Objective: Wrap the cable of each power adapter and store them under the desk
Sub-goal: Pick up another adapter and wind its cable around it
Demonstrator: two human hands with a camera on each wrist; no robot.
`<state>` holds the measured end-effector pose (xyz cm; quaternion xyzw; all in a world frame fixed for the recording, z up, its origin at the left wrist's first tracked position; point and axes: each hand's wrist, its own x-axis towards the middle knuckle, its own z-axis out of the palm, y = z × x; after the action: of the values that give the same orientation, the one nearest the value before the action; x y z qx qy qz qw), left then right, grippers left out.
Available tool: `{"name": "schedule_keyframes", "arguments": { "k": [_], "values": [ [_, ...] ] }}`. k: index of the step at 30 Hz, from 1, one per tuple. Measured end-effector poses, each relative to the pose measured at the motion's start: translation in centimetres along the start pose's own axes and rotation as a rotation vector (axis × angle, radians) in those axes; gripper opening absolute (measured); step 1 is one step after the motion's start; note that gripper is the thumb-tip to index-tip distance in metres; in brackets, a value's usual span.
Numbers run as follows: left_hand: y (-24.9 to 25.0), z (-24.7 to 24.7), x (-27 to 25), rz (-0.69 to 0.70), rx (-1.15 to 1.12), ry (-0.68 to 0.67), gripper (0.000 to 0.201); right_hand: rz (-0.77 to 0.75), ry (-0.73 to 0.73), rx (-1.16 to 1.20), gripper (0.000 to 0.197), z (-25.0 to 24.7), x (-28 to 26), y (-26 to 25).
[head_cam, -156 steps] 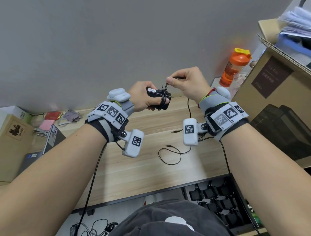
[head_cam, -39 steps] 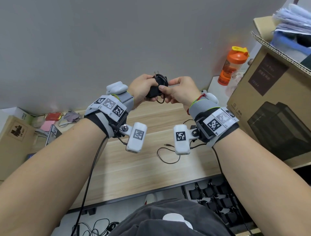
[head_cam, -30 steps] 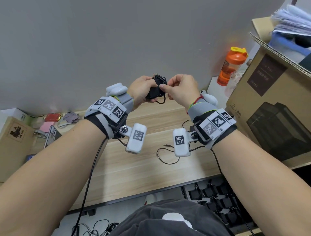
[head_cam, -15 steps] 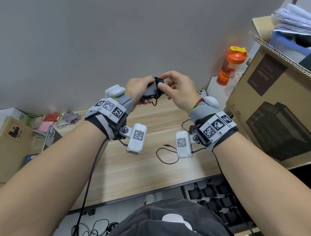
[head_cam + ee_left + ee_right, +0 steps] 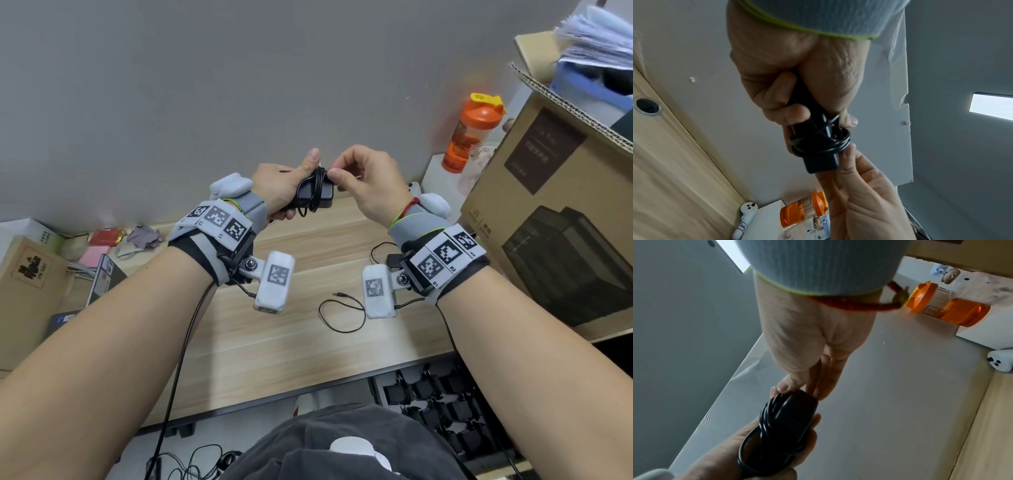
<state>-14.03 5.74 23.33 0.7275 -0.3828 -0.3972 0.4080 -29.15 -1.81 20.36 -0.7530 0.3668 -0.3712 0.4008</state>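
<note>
A black power adapter is held up above the wooden desk, its thin black cable wound several times round its body. My left hand grips the adapter body, thumb raised along its top. My right hand pinches the wound cable at the adapter's top right end with thumb and forefinger. The left wrist view shows the coils crossing near my left thumb. In the right wrist view the adapter sits in my left palm. A second loose cable with a small plug lies on the desk below my right wrist.
A large cardboard box stands at the right with papers on top. An orange bottle sits behind it. Small clutter and a brown box lie at the left. Several black adapters fill a bin under the desk.
The long trailing cable seen five seconds ago is now wound round the adapter. In the last second my left thumb has lifted and my right fingers have shifted onto the coil's end.
</note>
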Motion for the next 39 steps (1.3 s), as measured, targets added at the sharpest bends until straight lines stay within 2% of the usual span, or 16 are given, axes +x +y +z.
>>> {"name": "schedule_keyframes", "arguments": {
  "k": [3,6,12,15,21,26,30,32,35,39],
  "values": [
    [-0.1,-0.2,0.0,0.005,0.047,-0.013,0.071,0.092,0.077,0.145,0.017,0.0,0.1,0.4],
    [-0.2,-0.2,0.0,0.005,0.062,-0.041,0.071,0.168,0.112,0.306,0.016,0.1,0.4,0.8],
    [-0.4,0.3,0.5,0.053,0.067,-0.053,0.058,0.193,-0.083,0.459,0.002,0.5,-0.2,0.2],
    [-0.6,0.2,0.5,0.078,0.112,-0.099,0.061,0.217,-0.062,0.441,0.011,0.1,-0.2,0.2],
    [-0.6,0.8,0.0,0.185,0.18,-0.209,0.061,0.228,0.065,0.13,0.02,0.1,0.0,0.9],
    [-0.8,1.0,0.1,0.213,0.251,-0.226,0.055,0.237,0.112,-0.005,0.021,0.1,0.1,1.2],
    [-1.1,0.8,0.4,0.211,0.262,-0.233,0.056,0.303,0.019,0.129,0.021,0.0,0.0,1.5],
    [-1.2,0.9,0.2,0.208,0.271,-0.256,0.048,0.349,-0.059,0.239,0.016,-0.4,-0.2,1.4],
    [-1.3,1.4,0.2,0.195,0.25,-0.226,0.036,0.365,-0.144,0.271,0.011,-1.0,-0.7,1.2],
    [-1.9,2.5,0.9,0.167,0.138,-0.131,0.041,0.402,-0.144,0.289,0.032,-0.8,-1.3,1.4]
  ]
}}
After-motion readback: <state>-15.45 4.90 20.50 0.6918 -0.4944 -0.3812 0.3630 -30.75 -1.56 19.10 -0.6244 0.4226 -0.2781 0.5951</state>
